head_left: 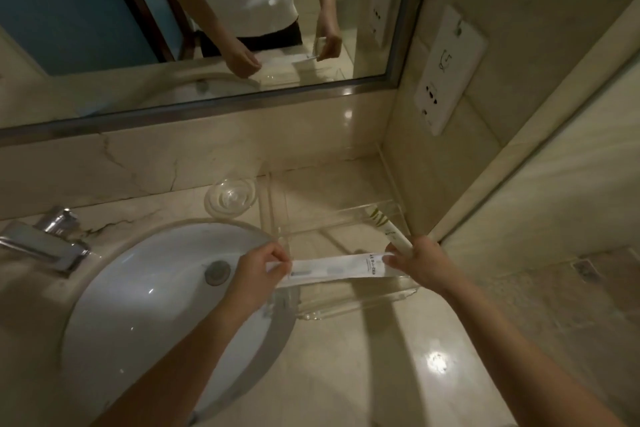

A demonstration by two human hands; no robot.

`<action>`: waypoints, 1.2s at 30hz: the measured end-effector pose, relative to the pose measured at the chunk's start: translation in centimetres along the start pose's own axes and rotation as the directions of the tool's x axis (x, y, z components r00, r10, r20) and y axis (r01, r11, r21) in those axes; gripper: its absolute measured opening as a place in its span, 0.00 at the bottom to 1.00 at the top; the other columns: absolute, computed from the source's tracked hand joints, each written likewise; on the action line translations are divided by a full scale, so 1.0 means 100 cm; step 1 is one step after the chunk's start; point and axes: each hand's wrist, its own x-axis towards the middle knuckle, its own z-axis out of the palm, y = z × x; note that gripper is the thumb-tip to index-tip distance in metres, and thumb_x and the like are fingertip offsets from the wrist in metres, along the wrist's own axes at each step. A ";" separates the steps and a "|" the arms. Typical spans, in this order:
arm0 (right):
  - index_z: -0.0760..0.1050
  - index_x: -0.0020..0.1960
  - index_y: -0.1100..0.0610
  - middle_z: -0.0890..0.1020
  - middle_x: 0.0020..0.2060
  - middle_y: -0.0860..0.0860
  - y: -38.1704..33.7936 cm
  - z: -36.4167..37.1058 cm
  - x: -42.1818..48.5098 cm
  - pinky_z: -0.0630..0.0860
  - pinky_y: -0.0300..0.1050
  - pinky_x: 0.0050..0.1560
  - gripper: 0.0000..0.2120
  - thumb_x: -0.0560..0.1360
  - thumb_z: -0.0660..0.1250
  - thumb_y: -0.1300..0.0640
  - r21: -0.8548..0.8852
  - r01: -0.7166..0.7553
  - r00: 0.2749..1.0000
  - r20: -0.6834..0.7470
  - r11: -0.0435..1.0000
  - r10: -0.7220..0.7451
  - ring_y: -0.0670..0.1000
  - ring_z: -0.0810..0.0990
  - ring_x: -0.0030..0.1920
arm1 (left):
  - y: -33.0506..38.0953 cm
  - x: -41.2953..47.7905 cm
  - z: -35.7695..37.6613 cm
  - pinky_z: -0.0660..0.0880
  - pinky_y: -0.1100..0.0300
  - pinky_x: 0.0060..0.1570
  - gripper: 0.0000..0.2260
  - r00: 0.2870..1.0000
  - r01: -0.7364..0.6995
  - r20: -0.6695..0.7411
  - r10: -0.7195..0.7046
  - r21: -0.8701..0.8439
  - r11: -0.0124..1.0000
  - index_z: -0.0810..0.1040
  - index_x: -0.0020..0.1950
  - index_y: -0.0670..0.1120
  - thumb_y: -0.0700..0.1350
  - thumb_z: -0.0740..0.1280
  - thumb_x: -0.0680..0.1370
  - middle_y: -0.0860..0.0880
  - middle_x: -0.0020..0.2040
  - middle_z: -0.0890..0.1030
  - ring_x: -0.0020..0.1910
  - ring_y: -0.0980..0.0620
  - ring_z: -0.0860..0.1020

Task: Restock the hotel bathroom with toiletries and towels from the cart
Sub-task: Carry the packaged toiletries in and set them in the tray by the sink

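A long white wrapped toothbrush packet [337, 268] stretches level between both hands, just above the near edge of a clear acrylic tray [346, 218] on the marble counter. My left hand [258, 272] pinches the packet's left end. My right hand [417, 263] grips its right end together with a second narrow white packet with green print [393, 234], which angles up and away toward the tray's back right corner. The tray's floor looks bare.
A white oval sink [138, 288] with a chrome faucet [48, 243] lies at left. A clear glass soap dish [231, 199] sits behind the sink. A mirror [207, 28] spans the back wall. A white socket panel [446, 69] hangs on the right wall.
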 end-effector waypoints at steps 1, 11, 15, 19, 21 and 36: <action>0.81 0.45 0.54 0.80 0.36 0.51 0.004 0.002 0.006 0.71 0.41 0.39 0.05 0.72 0.71 0.53 -0.055 -0.016 1.000 -0.008 0.998 0.015 0.53 0.80 0.41 | -0.005 0.001 0.008 0.71 0.66 0.38 0.11 0.999 -0.014 0.033 0.013 0.035 0.999 0.75 0.34 0.51 0.38 0.70 0.72 0.55 0.34 0.78 0.35 0.59 0.75; 0.77 0.58 0.51 0.80 0.54 0.54 0.028 0.015 0.027 0.73 0.44 0.53 0.14 0.74 0.66 0.48 -0.437 -0.087 0.996 -0.010 0.895 0.092 0.55 0.76 0.59 | -0.016 0.012 0.064 0.65 0.58 0.54 0.02 0.962 -0.256 0.221 0.164 0.503 0.826 0.74 0.47 0.48 0.41 0.64 0.76 0.50 0.43 0.83 0.46 0.49 0.79; 0.75 0.61 0.46 0.79 0.57 0.51 0.024 0.022 0.030 0.72 0.44 0.52 0.14 0.76 0.64 0.48 -0.582 -0.054 0.999 -0.029 0.812 0.046 0.54 0.77 0.59 | -0.015 0.016 0.071 0.62 0.57 0.55 0.03 0.949 -0.309 0.274 0.156 0.708 0.636 0.71 0.50 0.51 0.45 0.61 0.77 0.51 0.48 0.81 0.49 0.49 0.77; 0.73 0.62 0.43 0.77 0.57 0.49 0.021 0.027 0.029 0.73 0.44 0.49 0.14 0.76 0.64 0.48 -0.652 -0.010 0.999 -0.030 0.759 -0.013 0.53 0.78 0.58 | -0.015 0.019 0.072 0.59 0.55 0.60 0.08 0.941 -0.334 0.305 0.143 0.791 0.513 0.72 0.55 0.49 0.47 0.62 0.77 0.50 0.54 0.78 0.56 0.48 0.73; 0.72 0.62 0.47 0.75 0.58 0.50 0.018 0.023 0.026 0.73 0.45 0.51 0.15 0.76 0.64 0.48 -0.647 -0.010 0.999 -0.031 0.763 -0.013 0.55 0.78 0.58 | -0.016 0.019 0.068 0.59 0.56 0.61 0.09 0.943 -0.330 0.295 0.153 0.779 0.533 0.72 0.57 0.50 0.47 0.62 0.77 0.51 0.56 0.76 0.58 0.49 0.72; 0.75 0.48 0.58 0.78 0.32 0.52 -0.085 0.009 -0.015 0.74 0.36 0.29 0.04 0.74 0.66 0.62 0.037 0.120 0.879 0.461 0.992 -0.123 0.46 0.74 0.26 | 0.048 0.002 -0.027 0.70 0.61 0.56 0.19 0.933 -0.339 0.105 0.345 -0.069 0.938 0.70 0.65 0.48 0.42 0.67 0.76 0.52 0.57 0.75 0.55 0.55 0.73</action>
